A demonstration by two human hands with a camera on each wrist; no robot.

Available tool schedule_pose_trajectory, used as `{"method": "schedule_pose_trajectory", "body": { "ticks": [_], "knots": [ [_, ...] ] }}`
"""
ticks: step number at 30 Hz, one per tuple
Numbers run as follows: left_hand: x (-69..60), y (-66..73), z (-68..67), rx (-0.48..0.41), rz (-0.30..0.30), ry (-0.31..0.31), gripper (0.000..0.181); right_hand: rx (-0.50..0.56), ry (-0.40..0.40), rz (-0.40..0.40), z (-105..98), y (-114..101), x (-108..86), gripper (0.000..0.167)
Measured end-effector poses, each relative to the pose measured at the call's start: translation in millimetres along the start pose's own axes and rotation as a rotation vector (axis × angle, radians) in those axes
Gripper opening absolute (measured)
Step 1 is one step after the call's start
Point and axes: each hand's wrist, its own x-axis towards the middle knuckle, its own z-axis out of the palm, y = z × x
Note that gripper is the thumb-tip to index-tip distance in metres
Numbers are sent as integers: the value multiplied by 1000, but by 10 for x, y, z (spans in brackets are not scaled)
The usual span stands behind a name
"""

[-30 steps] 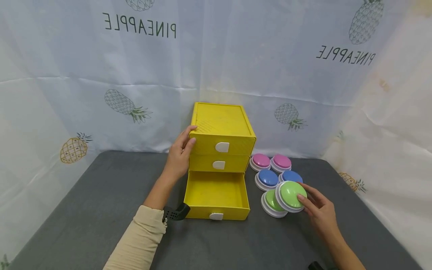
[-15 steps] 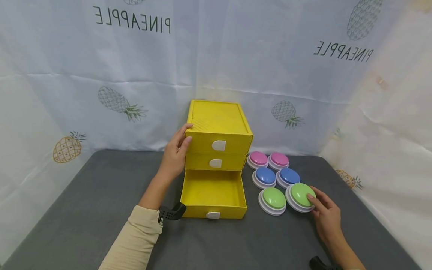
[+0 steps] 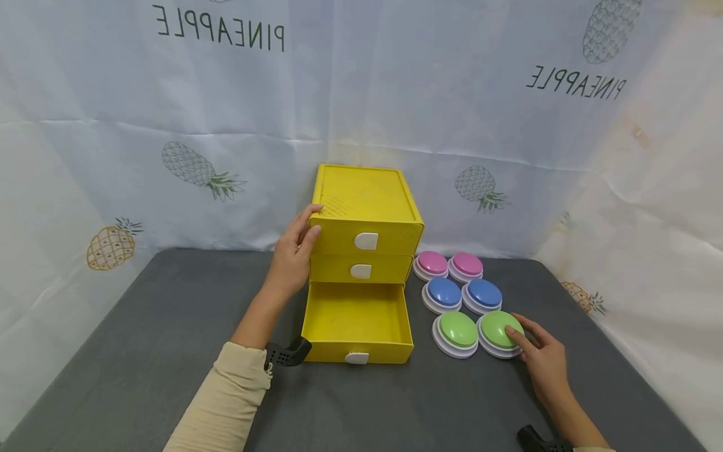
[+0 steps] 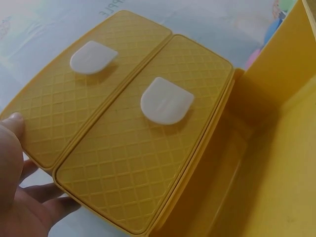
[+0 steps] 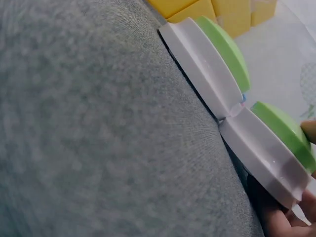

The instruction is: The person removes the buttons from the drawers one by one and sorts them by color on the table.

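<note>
My left hand [image 3: 289,263] grips the front left edge of a yellow drawer cabinet [image 3: 367,194], thumb on its front. The two upper drawers are closed; the bottom drawer [image 3: 357,351] is pulled out with nothing in it. In the right wrist view, two green push buttons with white bases stand side by side: the left one [image 5: 205,64] rests on the table, and the right one [image 5: 266,148] touches it. My right hand [image 3: 545,361] holds the right button by its outer side, thumb on the green dome, fingers at the base.
Behind the green buttons sit two blue push buttons [image 3: 444,293] and two pink ones [image 3: 432,263], in paired rows right of the cabinet. A grey cloth [image 3: 169,351] covers the table. A pineapple-print curtain [image 3: 254,157] hangs behind.
My right hand has moved the green button right, off its overlap with the other green one, and lowered it beside that one. My left hand keeps its grip on the cabinet.
</note>
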Motion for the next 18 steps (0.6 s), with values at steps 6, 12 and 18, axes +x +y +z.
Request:
{"method": "schedule_pose_trajectory", "body": {
  "ticks": [6, 12, 18],
  "knots": [
    [6, -8, -2, -5, -2, 4, 40, -265, 49, -162, -12, 56, 18, 49],
    [10, 3, -3, -10, -1, 6, 40, -357, 24, -153, -40, 92, 34, 54],
    [0, 24, 1, -14, -18, 2, 41, -455, -32, -169, -45, 88, 20, 64]
  ]
}}
